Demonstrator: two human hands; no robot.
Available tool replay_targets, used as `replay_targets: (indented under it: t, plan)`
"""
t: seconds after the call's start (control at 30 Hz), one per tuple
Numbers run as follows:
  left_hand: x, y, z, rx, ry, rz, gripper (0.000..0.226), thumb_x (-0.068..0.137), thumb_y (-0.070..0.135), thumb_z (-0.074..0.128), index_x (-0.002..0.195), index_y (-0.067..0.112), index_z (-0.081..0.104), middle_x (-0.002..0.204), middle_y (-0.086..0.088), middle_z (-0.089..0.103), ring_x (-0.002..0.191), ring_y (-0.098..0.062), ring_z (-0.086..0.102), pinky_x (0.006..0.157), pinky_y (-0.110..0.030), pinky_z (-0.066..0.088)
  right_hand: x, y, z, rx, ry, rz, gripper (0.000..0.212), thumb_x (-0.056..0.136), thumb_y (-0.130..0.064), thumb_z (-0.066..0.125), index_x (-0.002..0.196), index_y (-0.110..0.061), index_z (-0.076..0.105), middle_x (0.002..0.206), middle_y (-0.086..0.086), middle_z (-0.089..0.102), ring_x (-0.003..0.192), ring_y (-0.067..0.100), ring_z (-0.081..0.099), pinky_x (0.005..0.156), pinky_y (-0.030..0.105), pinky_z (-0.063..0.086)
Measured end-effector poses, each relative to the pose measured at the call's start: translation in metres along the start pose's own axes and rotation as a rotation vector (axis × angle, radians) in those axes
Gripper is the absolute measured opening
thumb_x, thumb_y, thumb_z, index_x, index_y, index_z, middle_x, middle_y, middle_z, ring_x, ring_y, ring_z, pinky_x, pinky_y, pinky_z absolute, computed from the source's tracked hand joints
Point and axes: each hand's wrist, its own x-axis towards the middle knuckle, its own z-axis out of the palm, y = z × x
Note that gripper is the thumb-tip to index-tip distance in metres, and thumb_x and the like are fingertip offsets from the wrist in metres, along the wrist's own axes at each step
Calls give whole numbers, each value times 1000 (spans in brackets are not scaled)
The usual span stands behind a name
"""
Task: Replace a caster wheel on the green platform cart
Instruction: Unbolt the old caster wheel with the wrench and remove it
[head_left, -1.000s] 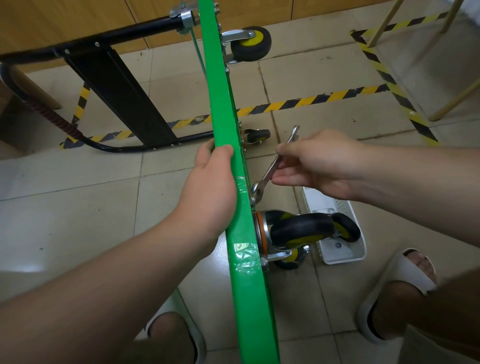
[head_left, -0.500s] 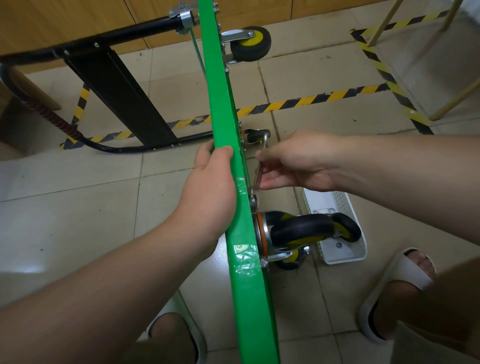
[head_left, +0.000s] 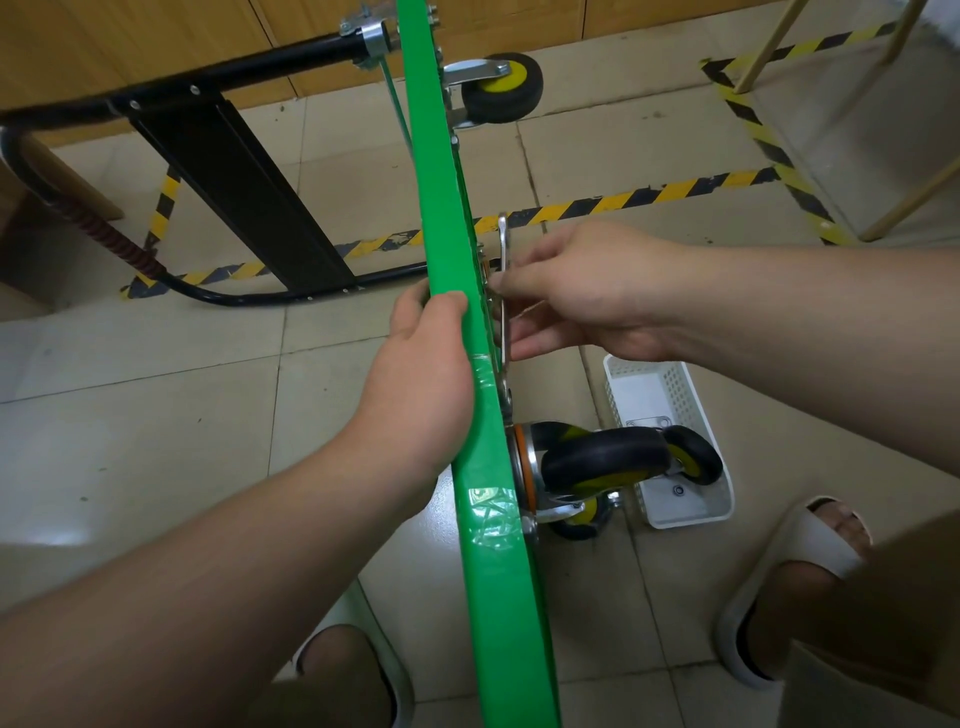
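Nothing legible in view.
No letters, numbers or brand marks can be read on the green platform cart (head_left: 498, 597), the wrench (head_left: 503, 234) or the white basket (head_left: 675, 387). The one sign-like marking is the yellow-and-black hazard tape (head_left: 649, 195) on the floor tiles, running just beyond the fingers (head_left: 519, 285) of the right hand (head_left: 587, 291); it bears stripes only, no words.
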Motion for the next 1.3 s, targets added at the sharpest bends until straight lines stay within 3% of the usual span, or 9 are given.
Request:
replay_targets:
  t: [0.33,0.57,0.67,0.77,0.83,0.97,1.07,1.2,1.3]
  plan:
    - [3,-3,-2,5,-31,26,37,99,43,41,131,34,55,103,-7,68,93,-29,68,90,-51,55,-47,-5,3,-138,40,-388,10,95,-16,68,104,-16,65,101,17,73,89,27,75,77,41,64]
    - [3,-3,-3,0,-46,47,35,100,40,41,131,31,56,102,-7,68,91,-26,66,77,-39,53,-76,8,-6,-285,-18,-607,13,90,-12,73,101,-13,68,96,11,70,89,30,71,81,46,61]
    - [3,-3,-3,17,-34,45,33,100,40,42,129,31,56,95,-6,65,86,-25,64,69,-34,48,-86,15,-12,-326,-66,-669,17,87,-8,75,102,-6,68,95,7,71,90,18,71,85,35,60]
    - [4,-2,-2,18,-46,46,33,101,40,41,130,34,55,101,-5,65,90,-25,64,70,-35,48,-94,24,-16,-331,-146,-723,17,86,-1,75,101,-4,69,88,-7,67,85,3,68,79,16,54]
    - [4,-3,-2,24,-35,52,33,101,41,40,130,35,54,102,-3,64,92,-24,63,72,-36,48,-97,29,-16,-352,-160,-749,17,85,2,75,101,-1,68,88,-9,65,83,1,66,79,14,52]
    - [5,-4,-2,31,-52,51,35,101,41,39,132,33,53,101,-7,65,92,-28,64,79,-41,52,-96,25,-14,-360,-73,-771,18,89,-4,73,106,-6,69,95,-1,70,93,13,70,89,27,58]
    - [5,-4,-2,4,-66,38,37,101,43,39,134,35,52,104,-7,66,94,-28,66,73,-39,52,-87,12,-18,-311,88,-721,19,91,-12,71,110,-11,68,100,6,73,94,16,72,86,30,60]
    - [5,-5,-1,-3,-65,33,36,101,43,38,134,37,52,107,-7,66,94,-28,66,79,-41,56,-68,0,-26,-78,186,-514,18,95,-11,65,113,-9,65,101,16,72,88,24,76,74,32,64]
    - [4,-4,-1,-11,-57,30,36,101,42,38,133,35,53,104,-6,65,92,-27,65,76,-38,53,-53,0,-28,38,232,-345,18,98,-12,63,114,-5,64,88,11,74,81,25,77,70,30,64]
